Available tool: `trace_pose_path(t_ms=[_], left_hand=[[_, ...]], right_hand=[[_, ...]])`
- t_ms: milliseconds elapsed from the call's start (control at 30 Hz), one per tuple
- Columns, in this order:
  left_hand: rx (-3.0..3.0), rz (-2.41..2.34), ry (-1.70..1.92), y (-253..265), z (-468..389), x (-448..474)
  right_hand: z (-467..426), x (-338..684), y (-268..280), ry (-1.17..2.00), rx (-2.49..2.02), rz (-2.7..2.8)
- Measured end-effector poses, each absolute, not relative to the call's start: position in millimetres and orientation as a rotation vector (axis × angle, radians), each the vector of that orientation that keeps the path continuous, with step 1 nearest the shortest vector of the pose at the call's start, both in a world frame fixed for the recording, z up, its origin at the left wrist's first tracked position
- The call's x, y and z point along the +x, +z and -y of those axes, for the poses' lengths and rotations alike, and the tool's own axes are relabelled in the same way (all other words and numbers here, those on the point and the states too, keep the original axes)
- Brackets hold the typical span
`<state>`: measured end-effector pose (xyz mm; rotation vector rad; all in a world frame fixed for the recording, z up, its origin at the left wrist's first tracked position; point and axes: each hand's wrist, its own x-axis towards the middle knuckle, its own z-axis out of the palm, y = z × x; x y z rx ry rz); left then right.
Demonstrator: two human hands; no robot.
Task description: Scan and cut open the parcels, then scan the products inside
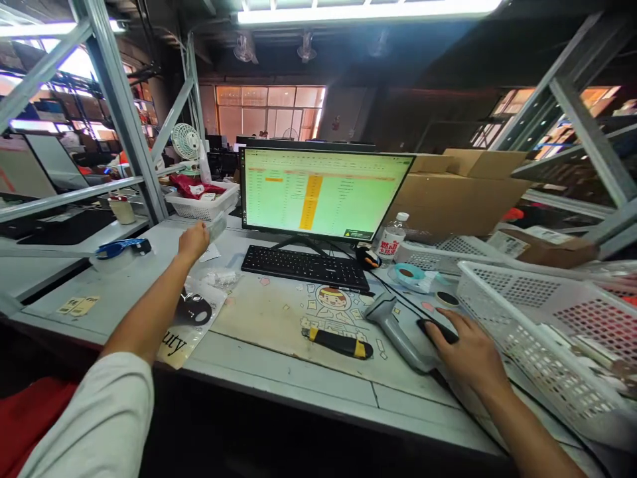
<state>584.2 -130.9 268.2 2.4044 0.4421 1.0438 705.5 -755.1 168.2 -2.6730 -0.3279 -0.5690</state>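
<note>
My left hand (193, 241) reaches out beyond the desk's middle, fingers closed on the end of a small clear plastic packet (217, 228); its contents are too blurred to make out. Below that forearm lies a clear bag (202, 307) with a black round item inside and "uty" lettering. At the right, my right hand (470, 348) rests over a black computer mouse (438, 330), fingers curved around it. Just left of the mouse lies a grey barcode scanner (401, 335). A black and yellow utility knife (338, 342) lies flat on the printed desk mat (279, 325).
A lit monitor (318, 192) showing a spreadsheet stands behind a black keyboard (303, 265). White baskets (527, 318) fill the right side; another basket (199, 207) sits back left. A bottle (392, 238) and tape roll (411, 275) stand near the monitor. Cables cross the right side.
</note>
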Motion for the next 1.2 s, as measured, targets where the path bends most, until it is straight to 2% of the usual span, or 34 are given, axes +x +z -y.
trace_pose_path(t_ms=[133, 200, 367, 500, 667, 767, 867, 1200], left_hand=[[2.445, -0.392, 0.885, 264.5, 177.4, 557.3], [2.434, -0.257, 0.744, 255.6, 211.3, 543.0], [2.356, -0.022, 0.522, 231.4, 275.4, 520.5], [2.341, 0.067, 0.348, 220.5, 291.5, 522.0], [1.987, -0.008, 0.054, 216.7, 309.5, 528.7], [1.728, -0.081, -0.122, 215.8, 325.1, 527.8], [1.619, -0.095, -0.157, 212.8, 336.7, 523.7], [1.634, -0.154, -0.092, 201.8, 330.8, 516.0]], right_hand=[[708.2, 682.8, 183.1, -0.092, -2.799, 0.290], [683.3, 671.0, 182.8, 0.000, -2.919, 0.254], [650.7, 658.3, 183.1, 0.052, -3.011, 0.129], [654.2, 647.4, 211.1, 0.145, -2.982, 0.144], [649.0, 588.5, 268.7, 0.325, -2.549, 0.870], [631.0, 550.2, 290.1, 0.423, -2.388, 1.099], [613.2, 532.3, 294.6, 0.491, -2.373, 1.141], [602.4, 545.7, 286.4, 0.428, -2.383, 1.108]])
